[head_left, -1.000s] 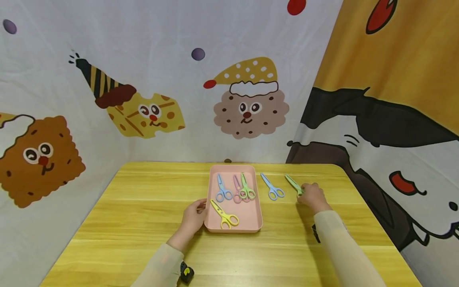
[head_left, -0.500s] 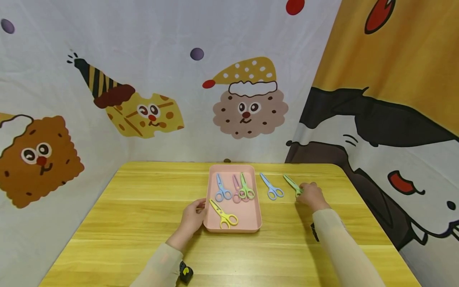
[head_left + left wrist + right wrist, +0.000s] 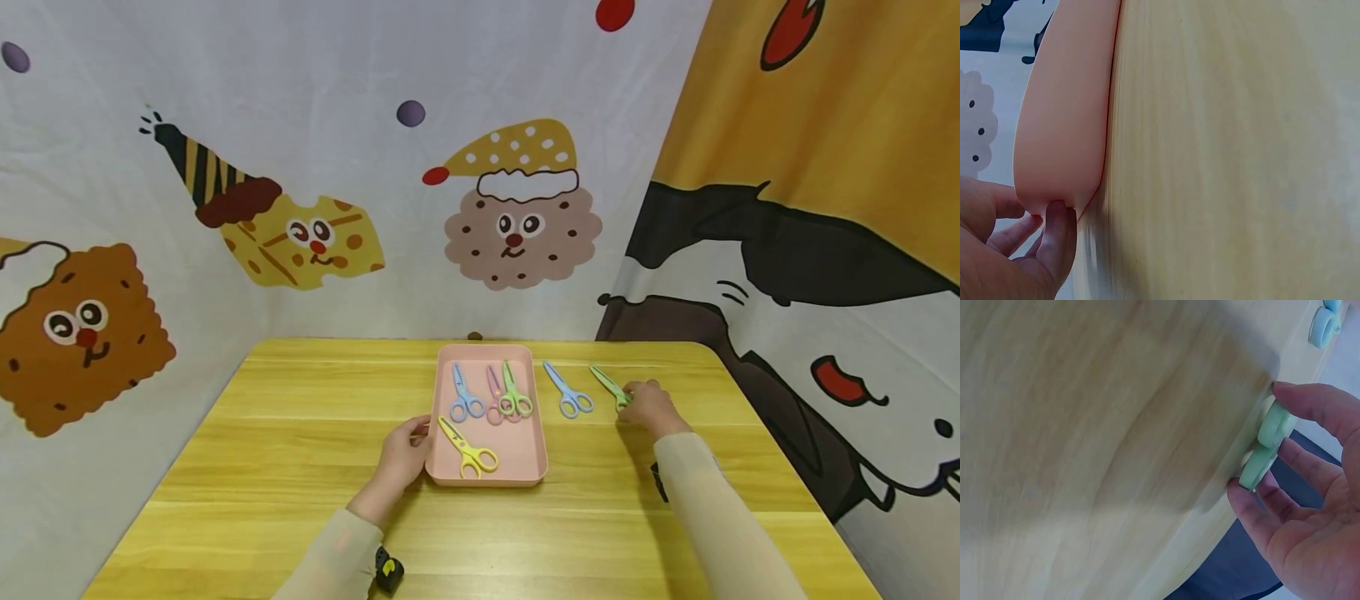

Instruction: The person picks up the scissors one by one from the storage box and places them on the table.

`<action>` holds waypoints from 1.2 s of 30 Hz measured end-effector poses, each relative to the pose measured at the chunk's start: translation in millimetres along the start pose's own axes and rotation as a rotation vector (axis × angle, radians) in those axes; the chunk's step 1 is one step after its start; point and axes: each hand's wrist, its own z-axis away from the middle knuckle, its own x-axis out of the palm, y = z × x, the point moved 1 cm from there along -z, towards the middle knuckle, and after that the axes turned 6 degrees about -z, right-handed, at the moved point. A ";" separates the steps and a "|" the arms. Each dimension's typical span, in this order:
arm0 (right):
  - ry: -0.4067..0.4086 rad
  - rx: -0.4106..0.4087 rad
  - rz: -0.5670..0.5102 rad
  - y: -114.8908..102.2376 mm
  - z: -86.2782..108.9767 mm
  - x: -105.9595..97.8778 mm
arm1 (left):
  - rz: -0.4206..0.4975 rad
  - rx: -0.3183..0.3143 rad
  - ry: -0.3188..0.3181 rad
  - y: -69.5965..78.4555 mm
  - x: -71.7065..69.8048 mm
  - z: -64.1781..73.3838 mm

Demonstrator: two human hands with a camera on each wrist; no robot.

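Note:
In the head view my left hand (image 3: 407,454) holds the left wall of a pink tray (image 3: 542,450); the left wrist view shows its fingers curled against the wall of the tray (image 3: 1063,119). Inside the tray lie blue scissors (image 3: 460,385), yellow scissors (image 3: 476,455), and green scissors (image 3: 510,382) overlapping pink scissors (image 3: 492,383). On the table to the right, my right hand (image 3: 649,408) pinches another pair of green scissors (image 3: 609,386) by the handles. In the right wrist view, thumb and fingers press the green handles (image 3: 1269,434) from both sides. The blades point away to the left.
Blue scissors (image 3: 567,391) lie on the wooden table (image 3: 300,417) between the tray and my right hand. Behind the table hangs a cloth (image 3: 337,150) printed with cartoon figures. The table's far edge is close behind the tray.
The green scissors on the table have shifted slightly left along with my right hand. My left hand has stayed at the tray, and the view has turned a little.

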 end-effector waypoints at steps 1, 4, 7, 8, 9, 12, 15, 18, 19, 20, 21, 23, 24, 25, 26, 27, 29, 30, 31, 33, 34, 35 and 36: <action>-0.004 -0.001 -0.003 0.4 -0.3 -0.2 | -0.002 0.001 0.002 -0.2 0.0 0.0; -0.013 -0.001 -0.008 1.9 -1.4 -0.4 | -0.007 0.000 0.006 -0.7 0.3 0.1; -0.015 0.001 -0.011 3.0 -2.8 -0.1 | -0.008 0.000 0.008 -0.9 0.5 0.1; -0.014 -0.001 -0.009 3.2 -3.1 0.0 | -0.008 0.002 0.009 -0.8 0.5 0.1; -0.011 -0.002 -0.007 3.1 -3.5 0.2 | -0.008 0.004 0.008 -0.8 0.5 0.0; 0.000 -0.007 -0.009 2.0 -3.6 0.6 | -0.007 0.003 0.007 -0.6 0.3 0.3; 0.008 -0.006 -0.008 1.6 -3.9 1.4 | -0.004 0.004 0.003 -0.4 -0.2 1.1; 0.010 -0.005 -0.003 3.1 -4.4 2.6 | -0.004 0.006 0.000 0.0 -0.6 1.6; 0.010 -0.006 -0.001 3.7 -4.7 3.2 | -0.004 0.006 -0.001 0.0 -0.6 1.6; 0.011 -0.006 0.002 4.4 -4.8 3.8 | -0.003 0.002 -0.002 0.0 -0.4 1.7; 0.011 -0.008 0.002 5.1 -5.0 4.3 | -0.002 -0.002 -0.001 -0.1 -0.5 1.7; 0.011 -0.007 0.001 6.1 -5.2 5.3 | 0.000 -0.007 0.000 0.0 -0.5 1.5; 0.010 -0.007 -0.001 6.4 -5.2 5.7 | 0.000 -0.007 0.000 -0.1 -0.6 1.6; 0.010 -0.009 -0.001 6.5 -5.3 6.0 | 0.000 -0.005 0.000 -0.1 -0.7 1.7; 0.011 -0.011 0.001 6.7 -5.5 6.2 | -0.001 -0.006 -0.001 -0.2 -0.7 1.6; 0.010 -0.013 0.003 6.9 -5.2 6.1 | 0.000 -0.004 -0.002 0.0 -0.8 1.7; 0.010 -0.013 0.004 6.7 -4.7 5.9 | 0.001 0.004 -0.005 -0.2 -0.6 1.7; 0.010 -0.011 0.003 6.3 -4.3 5.7 | 0.003 0.003 -0.005 -0.3 -0.6 1.7; 0.010 -0.009 0.002 5.8 -3.8 5.5 | 0.004 0.005 -0.005 -0.4 -0.6 1.6; 0.011 -0.004 -0.005 4.9 -2.9 5.0 | 0.006 0.001 -0.004 -0.4 -0.6 1.3; 0.012 -0.003 -0.009 4.1 -2.5 5.0 | 0.005 0.000 -0.001 -0.6 -0.6 1.2; 0.012 -0.002 -0.012 3.2 -2.0 4.7 | 0.002 0.004 0.000 -0.5 -0.7 1.2; 0.012 0.000 -0.014 2.6 -1.5 4.5 | 0.006 -0.001 0.001 -0.2 -0.8 1.1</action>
